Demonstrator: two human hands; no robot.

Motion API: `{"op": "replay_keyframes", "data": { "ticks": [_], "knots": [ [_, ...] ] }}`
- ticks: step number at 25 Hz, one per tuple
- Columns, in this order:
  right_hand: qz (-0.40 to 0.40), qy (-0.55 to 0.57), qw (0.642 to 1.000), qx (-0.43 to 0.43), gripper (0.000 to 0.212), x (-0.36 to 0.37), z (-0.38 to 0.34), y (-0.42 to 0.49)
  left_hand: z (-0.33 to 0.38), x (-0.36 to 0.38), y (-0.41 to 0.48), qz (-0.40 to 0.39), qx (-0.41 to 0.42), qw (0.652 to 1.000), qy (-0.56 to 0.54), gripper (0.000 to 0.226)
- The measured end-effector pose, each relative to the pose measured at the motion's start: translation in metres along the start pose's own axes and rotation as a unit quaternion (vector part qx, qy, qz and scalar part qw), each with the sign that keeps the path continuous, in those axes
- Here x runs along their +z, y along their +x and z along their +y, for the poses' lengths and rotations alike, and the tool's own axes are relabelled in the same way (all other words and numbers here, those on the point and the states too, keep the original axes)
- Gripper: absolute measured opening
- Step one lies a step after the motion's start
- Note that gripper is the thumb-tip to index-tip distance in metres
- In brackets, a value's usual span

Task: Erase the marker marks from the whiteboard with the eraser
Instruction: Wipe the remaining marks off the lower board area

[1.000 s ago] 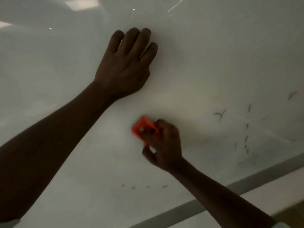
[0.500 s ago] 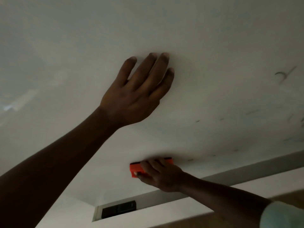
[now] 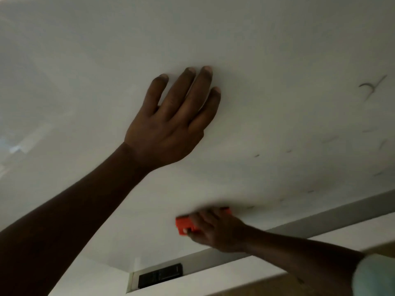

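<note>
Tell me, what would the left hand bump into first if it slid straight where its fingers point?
Probably nothing: the left hand points up and slightly right across bare whiteboard, with no mark showing in that line up to the picture's top.

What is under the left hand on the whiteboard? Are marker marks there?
The left hand rests on the whiteboard, fingers straight. Only bare board shows around it; anything beneath the palm is covered.
</note>
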State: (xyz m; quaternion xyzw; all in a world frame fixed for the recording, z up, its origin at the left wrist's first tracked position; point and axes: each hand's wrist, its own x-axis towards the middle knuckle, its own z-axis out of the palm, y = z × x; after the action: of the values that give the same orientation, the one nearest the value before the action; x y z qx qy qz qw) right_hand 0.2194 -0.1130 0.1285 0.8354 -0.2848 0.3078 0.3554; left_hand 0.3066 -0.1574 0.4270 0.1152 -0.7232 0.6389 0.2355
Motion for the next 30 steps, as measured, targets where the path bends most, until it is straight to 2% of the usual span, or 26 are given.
{"op": "replay_keyframes", "data": {
  "ticks": [2,4,5,7,9,11,13,14,16,18,20,24,26,28,30],
  "knots": [
    [-0.071,0.022,0.997,-0.024,0.024,0.005,-0.016,-0.018,-0.001,0.001,0.0,0.006,0.0,1.0,-0.001,0.043],
    [-0.072,0.052,0.996,0.006,0.025,-0.003,-0.005,-0.019,-0.002,0.001,-0.001,0.01,-0.005,1.0,-0.005,0.044],
    [-0.043,0.059,0.997,0.031,0.027,-0.016,0.009,-0.013,-0.002,0.001,-0.002,0.009,-0.005,1.0,-0.01,0.044],
    [0.069,0.044,0.989,0.126,0.039,-0.05,0.058,-0.003,-0.001,0.002,-0.004,0.008,-0.006,1.0,-0.013,0.046],
    [0.176,-0.01,0.958,0.226,0.051,-0.088,0.119,0.003,-0.001,0.003,-0.005,0.01,-0.006,1.0,-0.01,0.046],
    [0.198,-0.031,0.934,0.297,0.055,-0.103,0.148,0.004,-0.001,0.004,-0.006,0.013,-0.011,1.0,-0.011,0.045],
    [0.202,-0.006,0.918,0.341,0.05,-0.081,0.116,0.0,-0.001,0.005,-0.006,0.012,-0.014,1.0,-0.015,0.046],
    [0.164,0.013,0.933,0.321,0.044,-0.064,0.084,-0.005,0.0,0.005,-0.006,0.012,-0.015,1.0,-0.016,0.045],
    [0.025,0.041,0.983,0.178,0.033,-0.03,0.02,-0.029,0.0,0.004,-0.005,0.012,-0.012,1.0,-0.021,0.045],
    [-0.086,0.041,0.992,0.082,0.027,-0.019,-0.008,-0.052,-0.001,0.003,-0.005,0.01,-0.009,1.0,-0.02,0.046],
    [-0.063,0.063,0.99,0.106,0.025,-0.019,-0.001,-0.053,-0.001,0.003,-0.005,0.012,-0.008,1.0,-0.019,0.046],
    [0.087,0.06,0.964,0.243,0.039,-0.032,0.042,0.002,-0.001,0.004,-0.004,0.014,-0.011,1.0,-0.022,0.046],
    [0.128,0.065,0.958,0.246,0.041,-0.027,0.038,0.011,0.0,0.006,-0.005,0.013,-0.015,0.999,-0.026,0.046],
    [0.044,0.062,0.988,0.137,0.037,-0.013,0.011,-0.008,0.001,0.007,-0.006,0.011,-0.021,0.999,-0.028,0.045],
    [-0.045,0.082,0.994,0.06,0.029,-0.004,-0.009,-0.033,0.002,0.005,-0.007,0.005,-0.02,0.999,-0.032,0.047]
  ]
}}
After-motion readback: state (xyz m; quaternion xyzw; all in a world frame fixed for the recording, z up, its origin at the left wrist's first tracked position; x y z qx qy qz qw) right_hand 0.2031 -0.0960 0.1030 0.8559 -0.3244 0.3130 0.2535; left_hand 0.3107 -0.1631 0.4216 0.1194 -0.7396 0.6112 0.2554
